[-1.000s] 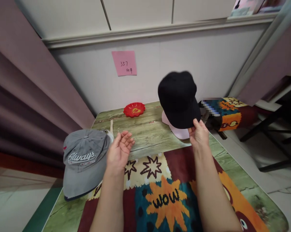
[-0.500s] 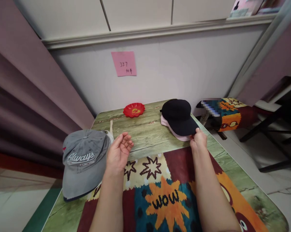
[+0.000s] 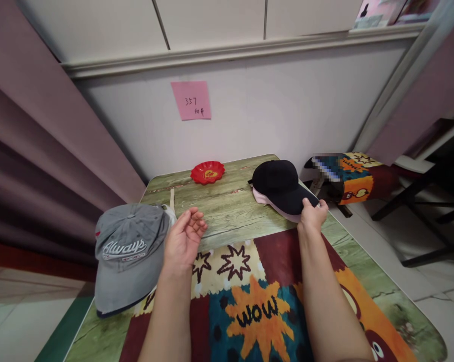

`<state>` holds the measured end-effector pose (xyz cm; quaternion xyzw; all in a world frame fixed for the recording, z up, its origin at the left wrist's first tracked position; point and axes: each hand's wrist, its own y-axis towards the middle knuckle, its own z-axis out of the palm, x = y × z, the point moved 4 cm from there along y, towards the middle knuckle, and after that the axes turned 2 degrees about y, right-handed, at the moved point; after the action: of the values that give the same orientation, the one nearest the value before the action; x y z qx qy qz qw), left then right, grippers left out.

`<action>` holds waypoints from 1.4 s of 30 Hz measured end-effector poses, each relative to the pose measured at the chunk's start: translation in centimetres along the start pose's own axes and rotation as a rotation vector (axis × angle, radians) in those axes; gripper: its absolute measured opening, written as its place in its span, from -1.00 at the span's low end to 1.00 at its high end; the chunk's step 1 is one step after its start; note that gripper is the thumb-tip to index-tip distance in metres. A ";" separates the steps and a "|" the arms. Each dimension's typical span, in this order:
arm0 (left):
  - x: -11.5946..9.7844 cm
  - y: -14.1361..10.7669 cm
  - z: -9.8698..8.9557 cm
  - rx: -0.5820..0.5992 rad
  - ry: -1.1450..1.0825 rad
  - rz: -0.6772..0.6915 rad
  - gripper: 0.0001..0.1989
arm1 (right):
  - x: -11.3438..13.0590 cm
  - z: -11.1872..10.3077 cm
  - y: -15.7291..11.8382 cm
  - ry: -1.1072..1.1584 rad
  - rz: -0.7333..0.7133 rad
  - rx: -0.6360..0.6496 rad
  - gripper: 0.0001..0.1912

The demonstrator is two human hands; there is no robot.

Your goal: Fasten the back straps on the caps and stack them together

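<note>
My right hand (image 3: 313,215) pinches the brim of a black baseball cap (image 3: 275,177) at the right of the table. Beneath the black cap lies a pale pink cap (image 3: 282,211), of which only the lower edge shows. Palm turned inward and fingers loosely curled apart, my left hand (image 3: 185,236) is open and holds nothing. Close to its left side rests a grey baseball cap (image 3: 131,261) with "Always" lettering, brim toward me. Something white with a light strap (image 3: 172,200) peeks out behind the grey cap.
A red scalloped dish (image 3: 208,173) stands at the back of the green wood-patterned table (image 3: 215,206). A colourful "WOW" cloth (image 3: 259,311) covers the table's front. A pink note (image 3: 192,100) is on the wall behind. Purple curtains (image 3: 72,136) hang at left; dark chair legs stand at right.
My right hand has shifted its hold on the black cap's brim, with the thumb now on top. The black cap has swung slightly right and down. My left hand stays nearly still.
</note>
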<state>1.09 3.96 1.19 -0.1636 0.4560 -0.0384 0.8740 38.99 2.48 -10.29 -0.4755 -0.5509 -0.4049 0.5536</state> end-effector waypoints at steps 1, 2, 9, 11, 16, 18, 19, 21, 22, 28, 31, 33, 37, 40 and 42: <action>0.0 0.0 0.0 0.000 0.000 0.002 -0.81 | 0.0 0.1 0.0 0.010 0.010 -0.014 -0.39; 0.0 -0.1 0.1 0.000 -0.001 0.004 -0.80 | -0.1 0.2 0.0 0.019 0.018 -0.026 -0.46; -0.2 -0.2 0.3 -0.009 -0.001 -0.007 -0.78 | 0.3 -1.1 0.1 -0.018 -0.018 -0.098 -0.69; -0.2 -0.2 0.2 -0.011 -0.002 -0.008 -0.79 | 0.5 -1.5 0.2 -0.037 -0.042 -0.112 -0.71; -0.1 -0.3 0.2 0.005 -0.004 -0.008 -0.79 | 0.4 -1.5 0.2 -0.025 -0.031 -0.103 -0.79; -0.1 -0.3 0.2 0.009 0.000 -0.006 -0.81 | 0.2 -1.1 0.0 -0.005 -0.003 -0.080 -0.79; -0.1 -0.3 0.2 0.011 0.003 -0.004 -0.83 | 0.1 -0.9 -0.1 0.006 0.013 -0.070 -0.78; -0.1 -0.3 0.2 0.018 0.007 -0.001 -0.87 | -0.1 -0.6 -0.5 0.031 0.045 -0.057 -0.78; -0.1 -0.3 0.2 0.022 0.008 0.001 -0.88 | -0.2 -0.4 -0.7 0.046 0.062 -0.053 -0.79; -0.1 -0.1 0.0 0.022 -0.002 -0.007 -0.87 | -0.6 0.9 -2.5 0.175 0.223 -0.017 -0.70; 0.0 0.1 -0.2 0.034 -0.002 -0.001 -0.89 | -0.7 1.6 -3.6 0.250 0.367 0.043 -0.58; 0.0 0.1 -0.2 0.044 0.001 0.003 -0.91 | -0.8 2.1 -4.3 0.305 0.494 0.122 -0.63; 0.0 -0.1 0.0 0.026 -0.002 -0.001 -0.88 | -0.8 3.1 -5.6 0.413 0.744 0.330 -0.69; -0.1 -0.2 0.1 0.013 -0.003 -0.010 -0.85 | -0.6 3.4 -6.2 0.473 0.845 0.400 -0.75; -0.1 -0.3 0.2 0.015 -0.002 -0.008 -0.86 | -0.4 3.5 -6.4 0.526 0.859 0.398 -0.84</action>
<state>1.22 3.76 1.49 -0.1587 0.4541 -0.0453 0.8755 31.99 4.47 -10.39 -0.4265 -0.2159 -0.1352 0.8679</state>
